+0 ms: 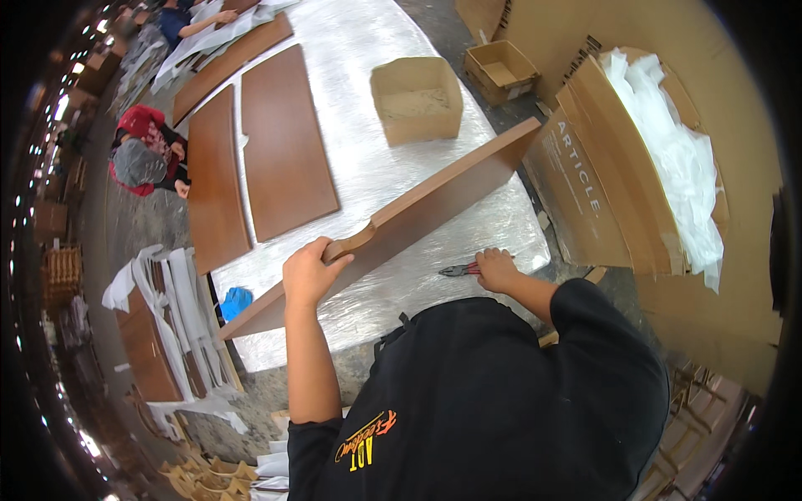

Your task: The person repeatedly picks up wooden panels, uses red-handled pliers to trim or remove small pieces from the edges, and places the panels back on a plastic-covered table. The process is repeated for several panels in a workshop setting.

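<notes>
A long brown wooden panel (443, 196) stands tilted on its edge across the near part of the table, with a curved notch along its upper edge. My left hand (311, 271) is closed over that upper edge beside the notch. To the right of the panel, low over the tabletop, my right hand (497, 269) grips pliers with red handles (459, 270), their dark jaws pointing left. Two more brown panels, one wider (286, 146) and one narrower (217, 179), lie flat side by side at the left. What lies behind the raised panel is hidden.
The table (351, 42) has a shiny wrapped top. An open cardboard box (418, 125) stands on it; a blue item (236, 302) lies at its left corner. A large carton of white wrapping (585, 175) is at right. A person in red (142, 150) works at the left edge.
</notes>
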`<control>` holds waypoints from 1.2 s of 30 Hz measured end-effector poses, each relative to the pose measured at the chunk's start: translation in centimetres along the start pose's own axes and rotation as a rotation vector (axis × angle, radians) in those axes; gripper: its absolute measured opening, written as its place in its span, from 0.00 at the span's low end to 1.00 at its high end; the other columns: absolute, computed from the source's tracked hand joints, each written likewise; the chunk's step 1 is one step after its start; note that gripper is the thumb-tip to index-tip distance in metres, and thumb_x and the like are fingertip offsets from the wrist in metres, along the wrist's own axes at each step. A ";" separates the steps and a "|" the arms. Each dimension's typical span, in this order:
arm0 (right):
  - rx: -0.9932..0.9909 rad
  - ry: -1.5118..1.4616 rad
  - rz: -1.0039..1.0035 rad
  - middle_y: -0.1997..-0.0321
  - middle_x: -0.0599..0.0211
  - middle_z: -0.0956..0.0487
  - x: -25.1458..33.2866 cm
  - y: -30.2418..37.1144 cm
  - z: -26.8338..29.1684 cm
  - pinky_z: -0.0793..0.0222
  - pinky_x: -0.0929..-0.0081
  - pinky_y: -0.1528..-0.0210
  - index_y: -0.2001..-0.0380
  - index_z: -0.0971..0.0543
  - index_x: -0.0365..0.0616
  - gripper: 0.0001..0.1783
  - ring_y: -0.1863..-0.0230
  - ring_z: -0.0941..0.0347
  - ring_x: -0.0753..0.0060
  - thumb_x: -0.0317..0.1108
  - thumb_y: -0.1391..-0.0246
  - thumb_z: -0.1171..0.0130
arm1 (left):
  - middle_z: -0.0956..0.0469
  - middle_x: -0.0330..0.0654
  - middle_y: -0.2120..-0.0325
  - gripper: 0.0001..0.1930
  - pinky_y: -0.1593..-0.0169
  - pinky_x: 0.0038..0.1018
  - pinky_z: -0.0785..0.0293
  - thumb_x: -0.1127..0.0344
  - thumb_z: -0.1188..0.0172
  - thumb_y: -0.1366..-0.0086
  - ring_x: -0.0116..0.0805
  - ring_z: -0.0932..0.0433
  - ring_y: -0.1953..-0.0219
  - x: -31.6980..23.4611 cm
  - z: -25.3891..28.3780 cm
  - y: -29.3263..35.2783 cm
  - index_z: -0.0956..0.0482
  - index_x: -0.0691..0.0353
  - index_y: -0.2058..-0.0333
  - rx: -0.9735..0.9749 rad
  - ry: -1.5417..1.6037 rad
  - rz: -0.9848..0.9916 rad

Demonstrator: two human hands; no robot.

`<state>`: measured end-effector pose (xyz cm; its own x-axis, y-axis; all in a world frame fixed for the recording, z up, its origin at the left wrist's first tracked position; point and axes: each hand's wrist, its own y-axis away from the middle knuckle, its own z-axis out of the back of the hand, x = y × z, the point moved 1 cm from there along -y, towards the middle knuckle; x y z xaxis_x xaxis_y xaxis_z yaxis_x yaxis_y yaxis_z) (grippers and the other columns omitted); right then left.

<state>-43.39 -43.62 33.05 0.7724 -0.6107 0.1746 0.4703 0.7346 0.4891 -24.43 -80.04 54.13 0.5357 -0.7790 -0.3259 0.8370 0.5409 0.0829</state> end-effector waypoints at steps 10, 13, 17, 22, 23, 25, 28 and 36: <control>0.194 -0.132 -0.091 0.46 0.41 0.18 2.2 0.7 4.6 0.21 0.49 0.41 0.47 0.18 0.37 0.33 0.42 0.20 0.40 0.54 0.47 0.33 | 0.15 0.44 0.72 0.24 0.59 0.44 0.21 0.40 0.26 0.41 0.48 0.15 0.64 1.9 -0.3 -0.5 0.18 0.57 0.68 -0.008 -0.007 -0.078; 0.237 -0.083 -0.122 0.48 0.36 0.15 2.1 0.7 4.4 0.20 0.49 0.42 0.47 0.17 0.35 0.36 0.45 0.18 0.37 0.57 0.46 0.34 | 0.15 0.44 0.72 0.25 0.58 0.44 0.21 0.40 0.26 0.41 0.48 0.15 0.64 2.0 -0.2 -0.4 0.19 0.58 0.68 0.000 -0.010 -0.078; 0.567 -0.114 -0.027 0.55 0.44 0.13 3.3 2.5 5.7 0.19 0.54 0.47 0.49 0.15 0.41 0.34 0.48 0.15 0.45 0.58 0.49 0.28 | 0.15 0.46 0.72 0.25 0.58 0.45 0.20 0.40 0.27 0.40 0.49 0.14 0.64 2.1 -0.2 -0.3 0.19 0.59 0.67 -0.010 0.000 -0.095; 0.260 -0.751 0.018 0.70 0.63 0.18 8.2 5.6 9.8 0.22 0.62 0.64 0.56 0.16 0.41 0.21 0.70 0.19 0.64 0.50 0.36 0.31 | 0.15 0.46 0.71 0.23 0.58 0.47 0.21 0.43 0.27 0.40 0.51 0.15 0.63 2.5 -0.2 -0.5 0.19 0.58 0.67 -0.024 0.010 -0.104; 0.143 -0.749 0.057 0.69 0.62 0.17 9.2 5.9 11.0 0.22 0.60 0.62 0.57 0.16 0.40 0.21 0.68 0.18 0.62 0.50 0.36 0.31 | 0.15 0.46 0.72 0.23 0.57 0.46 0.21 0.42 0.27 0.40 0.50 0.15 0.64 2.5 -0.2 -0.5 0.18 0.59 0.67 -0.022 0.006 -0.110; -0.065 -0.697 0.052 0.68 0.59 0.16 11.4 5.8 12.9 0.23 0.56 0.59 0.58 0.16 0.40 0.22 0.64 0.17 0.57 0.51 0.36 0.32 | 0.15 0.46 0.71 0.24 0.57 0.45 0.21 0.42 0.26 0.39 0.50 0.14 0.64 2.4 -0.2 -0.3 0.18 0.59 0.67 -0.017 0.005 -0.118; -0.247 -0.478 0.089 0.63 0.52 0.16 14.3 5.0 14.9 0.23 0.51 0.55 0.58 0.16 0.41 0.20 0.61 0.17 0.46 0.50 0.35 0.33 | 0.15 0.46 0.71 0.23 0.56 0.45 0.21 0.42 0.27 0.39 0.49 0.14 0.64 2.1 -0.3 0.1 0.18 0.59 0.67 -0.025 0.013 -0.125; -0.494 -0.160 0.023 0.56 0.51 0.20 18.0 3.5 15.2 0.20 0.47 0.58 0.57 0.17 0.42 0.14 0.62 0.17 0.41 0.42 0.33 0.37 | 0.16 0.47 0.71 0.21 0.59 0.47 0.22 0.47 0.27 0.40 0.52 0.16 0.63 1.5 -0.6 1.4 0.20 0.59 0.67 -0.045 0.022 -0.134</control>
<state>-34.31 -56.57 50.89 0.7281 -0.6017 0.3283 0.6290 0.7769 0.0287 -22.50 -80.30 53.20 0.4166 -0.8383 -0.3516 0.8947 0.4466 -0.0046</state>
